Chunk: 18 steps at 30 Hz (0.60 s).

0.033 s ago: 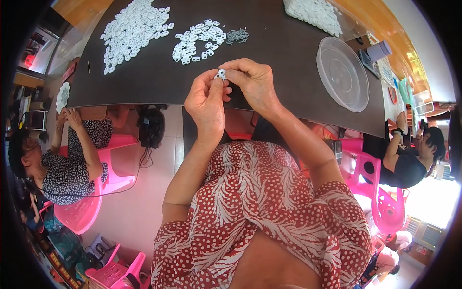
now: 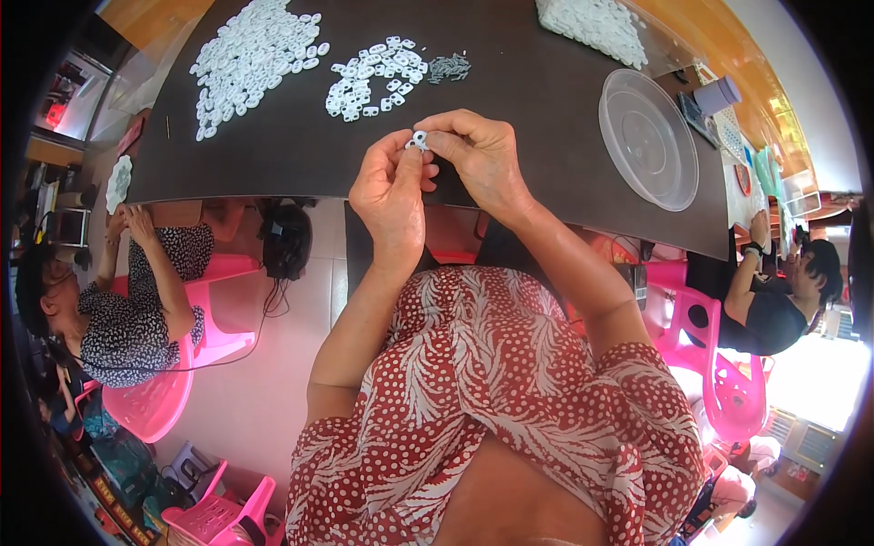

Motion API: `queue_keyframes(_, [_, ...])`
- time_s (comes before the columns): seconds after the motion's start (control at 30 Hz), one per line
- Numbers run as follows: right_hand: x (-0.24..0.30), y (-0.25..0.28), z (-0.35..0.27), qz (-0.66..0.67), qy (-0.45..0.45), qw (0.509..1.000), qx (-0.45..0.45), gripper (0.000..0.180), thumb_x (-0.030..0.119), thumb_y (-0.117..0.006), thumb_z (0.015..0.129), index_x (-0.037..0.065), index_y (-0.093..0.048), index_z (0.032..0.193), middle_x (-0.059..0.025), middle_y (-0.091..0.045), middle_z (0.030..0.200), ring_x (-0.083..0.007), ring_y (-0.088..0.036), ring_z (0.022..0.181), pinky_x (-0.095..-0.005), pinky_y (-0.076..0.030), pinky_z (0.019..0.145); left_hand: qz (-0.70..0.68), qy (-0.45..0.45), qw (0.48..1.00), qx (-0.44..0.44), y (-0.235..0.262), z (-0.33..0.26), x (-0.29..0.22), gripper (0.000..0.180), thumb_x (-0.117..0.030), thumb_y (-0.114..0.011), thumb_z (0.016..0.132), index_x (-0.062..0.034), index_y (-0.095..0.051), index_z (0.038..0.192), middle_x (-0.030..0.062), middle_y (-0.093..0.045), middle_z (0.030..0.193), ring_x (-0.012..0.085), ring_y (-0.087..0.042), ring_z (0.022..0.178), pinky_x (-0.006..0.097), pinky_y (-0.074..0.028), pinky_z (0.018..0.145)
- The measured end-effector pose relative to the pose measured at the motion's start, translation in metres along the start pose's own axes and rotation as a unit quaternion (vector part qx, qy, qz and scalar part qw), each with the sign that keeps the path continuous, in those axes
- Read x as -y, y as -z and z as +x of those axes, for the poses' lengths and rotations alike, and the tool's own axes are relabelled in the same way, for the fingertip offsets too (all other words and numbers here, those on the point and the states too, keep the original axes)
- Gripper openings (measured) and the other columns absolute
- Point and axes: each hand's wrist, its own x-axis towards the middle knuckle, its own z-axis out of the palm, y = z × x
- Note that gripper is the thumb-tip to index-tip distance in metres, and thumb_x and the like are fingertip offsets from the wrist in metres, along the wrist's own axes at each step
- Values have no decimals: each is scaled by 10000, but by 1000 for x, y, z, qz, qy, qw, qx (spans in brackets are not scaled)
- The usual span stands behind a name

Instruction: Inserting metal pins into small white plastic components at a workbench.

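Note:
Between my fingertips, just above the dark table's near edge, is a small white plastic piece [image 2: 420,137] with a dark round hole. My left hand [image 2: 393,182] pinches it from below and left with thumb and fingers. From the right, my right hand [image 2: 478,159] grips it with thumb and forefinger. Fingers hide part of the piece. Beyond my hands lies a loose ring of white two-holed pieces [image 2: 344,98], and beside it a little heap of grey pins [image 2: 450,67]. A large pile of white oval pieces [image 2: 246,64] spreads at the far left.
A clear round lid [image 2: 648,136] lies on the table [image 2: 519,82] at right. Behind it are a clear container of white pieces [image 2: 596,29] and a grey-lilac cup [image 2: 717,95]. People sit at left [image 2: 137,318] and right [image 2: 774,300] on pink chairs.

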Motion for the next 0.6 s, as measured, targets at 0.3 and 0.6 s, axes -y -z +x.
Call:
queue_keyframes(0.3, [-1,3,-2,-23,0,1000,1,108,-11,-591,799,-27,-643,893,-59,-615,734,-94,-573,674,-237,-471,612,-34,13,999,25,-2,3,-2,195,20,-545,887,88,-563,1070,114,-631,815,148,-622,652,253,-525,542])
queue_keyframes(0.6, [0,5,-10,-93,54,994,5,190,-28,-618,745,6,-649,928,-69,-587,795,-173,-565,749,-300,-472,656,-50,47,998,14,-5,4,-8,179,51,-532,882,88,-572,1053,94,-628,784,122,-607,638,229,-516,542])
